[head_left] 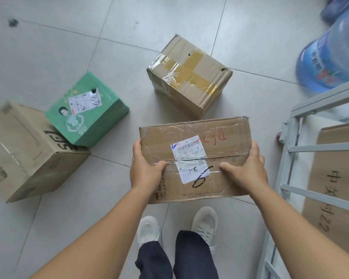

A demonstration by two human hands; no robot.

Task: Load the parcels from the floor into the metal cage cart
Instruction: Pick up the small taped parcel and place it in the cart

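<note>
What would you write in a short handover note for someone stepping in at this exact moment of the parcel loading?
Left hand and right hand grip opposite ends of the flat labelled parcel, held above the floor.
The metal cage cart stands to the right, with cardboard lying in it.
On the floor: taped brown box, green box, large brown box at left.
Done: one parcel picked up.
Left: put it in the cart, then load the three others.
</note>
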